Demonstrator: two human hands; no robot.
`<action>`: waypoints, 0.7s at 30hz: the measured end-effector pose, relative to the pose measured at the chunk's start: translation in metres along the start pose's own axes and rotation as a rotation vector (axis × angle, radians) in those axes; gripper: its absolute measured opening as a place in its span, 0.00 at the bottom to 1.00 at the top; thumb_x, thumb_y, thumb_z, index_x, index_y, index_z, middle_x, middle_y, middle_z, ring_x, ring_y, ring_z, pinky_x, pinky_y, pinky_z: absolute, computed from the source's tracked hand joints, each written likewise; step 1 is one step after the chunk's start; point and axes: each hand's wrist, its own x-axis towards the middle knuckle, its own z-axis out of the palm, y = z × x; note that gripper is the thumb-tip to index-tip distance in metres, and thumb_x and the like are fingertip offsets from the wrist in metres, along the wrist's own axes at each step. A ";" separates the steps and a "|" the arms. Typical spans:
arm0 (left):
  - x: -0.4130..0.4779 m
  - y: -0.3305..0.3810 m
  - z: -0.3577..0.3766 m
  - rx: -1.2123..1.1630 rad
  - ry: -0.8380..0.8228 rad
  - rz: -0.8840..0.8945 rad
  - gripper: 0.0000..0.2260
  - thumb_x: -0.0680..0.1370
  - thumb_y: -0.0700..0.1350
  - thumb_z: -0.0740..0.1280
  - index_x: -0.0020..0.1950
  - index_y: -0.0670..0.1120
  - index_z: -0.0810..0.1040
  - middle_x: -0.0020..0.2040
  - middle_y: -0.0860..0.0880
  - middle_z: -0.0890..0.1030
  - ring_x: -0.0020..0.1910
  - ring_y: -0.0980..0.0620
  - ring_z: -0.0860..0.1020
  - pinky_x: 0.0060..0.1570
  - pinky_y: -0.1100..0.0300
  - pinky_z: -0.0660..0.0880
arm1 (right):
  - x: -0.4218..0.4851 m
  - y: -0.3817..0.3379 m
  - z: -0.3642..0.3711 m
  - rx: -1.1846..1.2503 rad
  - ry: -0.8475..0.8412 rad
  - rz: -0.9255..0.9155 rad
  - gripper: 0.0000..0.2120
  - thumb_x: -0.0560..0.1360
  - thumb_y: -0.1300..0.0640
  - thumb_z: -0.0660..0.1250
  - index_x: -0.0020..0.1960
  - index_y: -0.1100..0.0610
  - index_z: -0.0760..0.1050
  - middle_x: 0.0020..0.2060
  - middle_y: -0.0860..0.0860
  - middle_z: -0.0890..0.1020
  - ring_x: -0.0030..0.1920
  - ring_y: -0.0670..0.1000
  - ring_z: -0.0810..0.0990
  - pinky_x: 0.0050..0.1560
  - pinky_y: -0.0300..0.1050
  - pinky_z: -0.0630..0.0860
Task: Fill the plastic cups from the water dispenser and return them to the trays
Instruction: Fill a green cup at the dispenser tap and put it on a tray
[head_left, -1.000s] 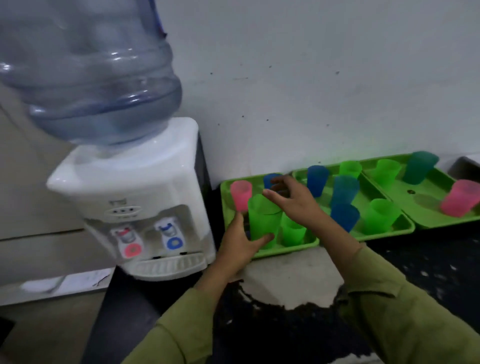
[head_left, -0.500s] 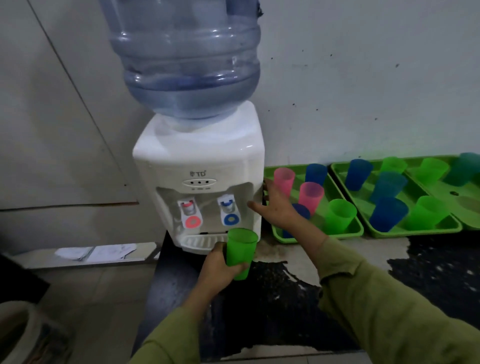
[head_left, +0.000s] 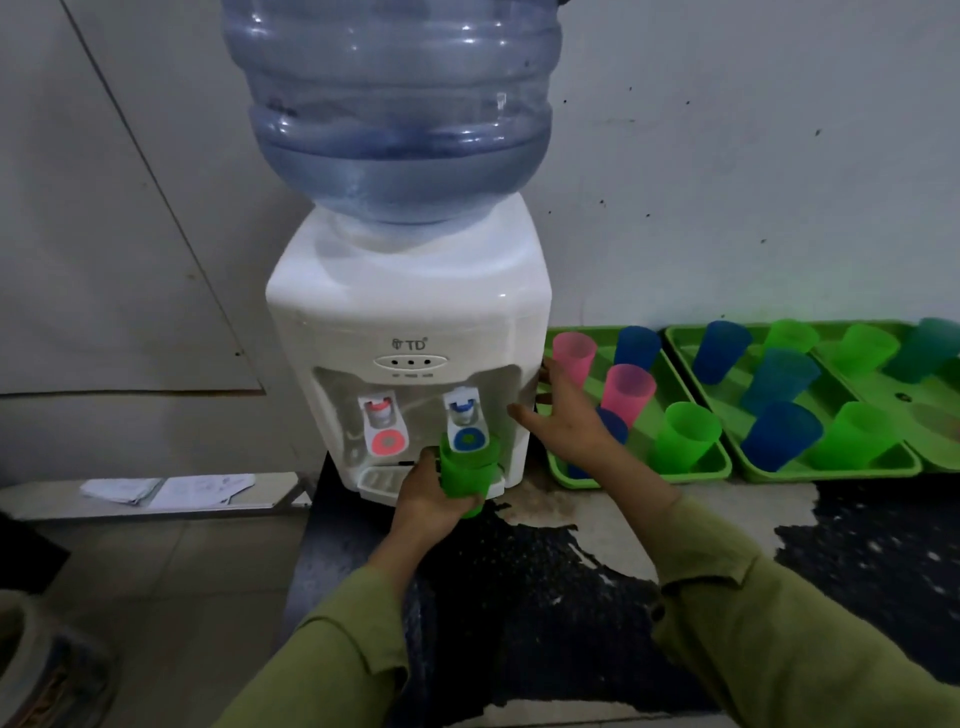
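Observation:
My left hand (head_left: 428, 501) grips a green plastic cup (head_left: 469, 475) and holds it up against the blue tap lever (head_left: 468, 434) of the white water dispenser (head_left: 410, 322). The cup's rim sits right under the blue spout. My right hand (head_left: 563, 418) is spread flat against the dispenser's right side, fingers straight. Behind it lies the nearest green tray (head_left: 649, 475) with pink, blue and green cups standing in it. A second green tray (head_left: 831, 470) to the right holds several blue and green cups.
A big blue water bottle (head_left: 395, 104) tops the dispenser. The red tap lever (head_left: 383, 428) is left of the blue one. A third green tray (head_left: 930, 389) sits at the far right. The dark counter (head_left: 571, 597) is worn. Papers (head_left: 166, 491) lie on a low ledge at left.
My left hand has raised the green cup from in front of the drip tray up under the blue tap. My right hand has moved from the tray edge onto the dispenser's side.

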 end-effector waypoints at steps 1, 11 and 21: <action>0.002 0.000 0.001 -0.013 0.000 -0.001 0.28 0.62 0.45 0.78 0.55 0.52 0.66 0.49 0.53 0.75 0.52 0.49 0.77 0.49 0.59 0.74 | -0.001 0.001 0.001 0.016 0.015 0.009 0.23 0.72 0.54 0.70 0.63 0.54 0.65 0.57 0.52 0.75 0.53 0.50 0.76 0.50 0.44 0.77; 0.010 -0.010 0.003 -0.150 0.002 0.037 0.33 0.62 0.37 0.79 0.63 0.47 0.68 0.58 0.49 0.77 0.57 0.49 0.76 0.58 0.51 0.75 | -0.024 0.014 0.033 -0.174 0.005 0.089 0.09 0.73 0.55 0.69 0.51 0.58 0.78 0.35 0.51 0.79 0.36 0.47 0.75 0.38 0.40 0.69; 0.014 -0.016 0.004 -0.163 -0.028 0.036 0.31 0.64 0.36 0.77 0.62 0.49 0.67 0.59 0.50 0.76 0.57 0.51 0.76 0.59 0.53 0.74 | -0.006 0.005 0.053 -0.288 -0.213 0.138 0.12 0.77 0.57 0.63 0.36 0.60 0.68 0.32 0.58 0.73 0.37 0.57 0.74 0.34 0.47 0.64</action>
